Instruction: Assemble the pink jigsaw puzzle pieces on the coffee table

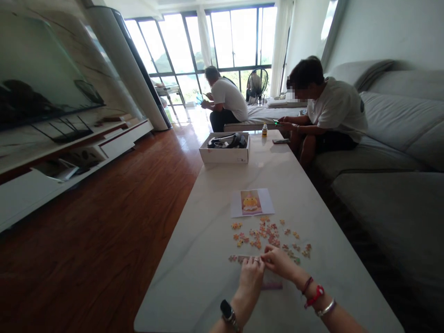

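From here, the joined jigsaw strip (pixel 242 258) lies on the counter's (pixel 194 277) near half, long axis running left to right — its right part hidden by the left hand (pixel 252 274) and right hand (pixel 277 262). Each grip looks narrow, though I can't tell whether it pinches anything — loose pieces (pixel 274 237) crowd just beyond, the left edge well apart

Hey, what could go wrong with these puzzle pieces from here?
The right hand is close to loose puzzle pieces, so it might sweep some aside. A pinkish strip lies beside the left hand, where a wrist could bump it. The red bracelet on the right wrist might also catch a piece if that arm drops lower.
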{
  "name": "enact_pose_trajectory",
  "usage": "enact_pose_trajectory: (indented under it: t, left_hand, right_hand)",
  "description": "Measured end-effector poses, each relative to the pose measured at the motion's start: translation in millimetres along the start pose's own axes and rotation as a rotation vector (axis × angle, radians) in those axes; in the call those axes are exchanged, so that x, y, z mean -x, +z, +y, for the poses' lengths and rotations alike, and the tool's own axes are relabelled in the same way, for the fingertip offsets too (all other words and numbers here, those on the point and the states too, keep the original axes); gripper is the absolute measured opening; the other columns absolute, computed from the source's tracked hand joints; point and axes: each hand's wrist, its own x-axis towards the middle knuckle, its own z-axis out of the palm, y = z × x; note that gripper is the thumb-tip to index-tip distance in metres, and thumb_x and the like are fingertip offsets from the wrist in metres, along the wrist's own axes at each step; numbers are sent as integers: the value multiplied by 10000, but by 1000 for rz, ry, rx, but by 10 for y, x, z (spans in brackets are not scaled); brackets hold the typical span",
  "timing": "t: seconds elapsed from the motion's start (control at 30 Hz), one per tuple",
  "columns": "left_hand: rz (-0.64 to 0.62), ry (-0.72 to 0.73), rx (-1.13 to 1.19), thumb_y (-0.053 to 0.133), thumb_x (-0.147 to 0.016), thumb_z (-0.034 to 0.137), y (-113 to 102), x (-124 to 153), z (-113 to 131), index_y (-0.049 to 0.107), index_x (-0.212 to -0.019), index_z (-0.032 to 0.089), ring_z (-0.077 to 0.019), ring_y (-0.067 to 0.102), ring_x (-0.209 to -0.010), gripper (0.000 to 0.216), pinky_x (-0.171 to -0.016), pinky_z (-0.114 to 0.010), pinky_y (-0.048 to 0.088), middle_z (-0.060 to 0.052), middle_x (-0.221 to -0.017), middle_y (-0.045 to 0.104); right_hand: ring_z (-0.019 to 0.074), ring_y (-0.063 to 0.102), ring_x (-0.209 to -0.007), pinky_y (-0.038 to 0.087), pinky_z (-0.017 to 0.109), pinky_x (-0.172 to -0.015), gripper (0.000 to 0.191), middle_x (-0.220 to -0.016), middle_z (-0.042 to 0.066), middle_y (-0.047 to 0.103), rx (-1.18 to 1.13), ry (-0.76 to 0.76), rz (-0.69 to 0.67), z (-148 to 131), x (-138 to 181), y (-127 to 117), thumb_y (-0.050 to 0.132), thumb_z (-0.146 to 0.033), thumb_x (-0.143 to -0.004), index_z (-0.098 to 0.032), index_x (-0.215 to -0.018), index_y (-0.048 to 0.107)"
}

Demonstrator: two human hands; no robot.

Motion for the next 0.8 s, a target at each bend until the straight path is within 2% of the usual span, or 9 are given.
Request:
enact_pose_trajectory:
  t: [0.07,0.13,0.2,0.27,0.47,0.8]
  left_hand:
    - [-59,22,39,411,-798,80,-128,17,-36,549,-1086,130,-195,581,-882,323,-767,-337,459,-109,-936,621]
    - [-97,36,82,387,-798,62,-209,46,-90,496,-1157,178,-169,585,-849,393,-739,-298,462,-89,-944,609]
    - [-119,0,143,375,-809,74,-223,71,-146,446,-1204,241,-144,584,-833,436,-720,-254,458,-65,-953,599]
    - [-137,-43,186,362,-820,83,-194,86,-183,459,-1187,249,-132,579,-845,415,-733,-232,450,-61,-961,593]
    - [-155,-10,192,388,-804,80,-161,76,-179,459,-1171,222,-149,578,-847,400,-738,-254,446,-75,-979,583]
    - [-135,20,152,366,-812,79,-187,50,-162,492,-1090,171,-165,594,-799,319,-707,-280,449,-93,-916,591]
  right_hand:
    - [99,544,-702,427,203,-663,125,-843,26,550,-122,27,48,33,41,12,518,-160,-757,-169,-798,636]
    - [104,532,-718,433,216,-685,171,-857,30,530,-171,98,128,49,85,37,568,-108,-700,-150,-857,620]
    - [97,513,-664,440,226,-654,200,-851,29,514,-193,178,168,65,115,67,601,-114,-680,-136,-879,600]
    - [108,504,-677,439,241,-658,192,-824,22,505,-183,209,197,86,126,95,629,-152,-675,-139,-863,590]
    - [104,498,-676,426,235,-664,199,-815,9,494,-139,224,175,94,101,141,636,-189,-687,-155,-875,580]
    - [126,519,-804,411,240,-717,159,-898,33,523,-69,269,115,43,33,106,598,-182,-711,-158,-864,559]
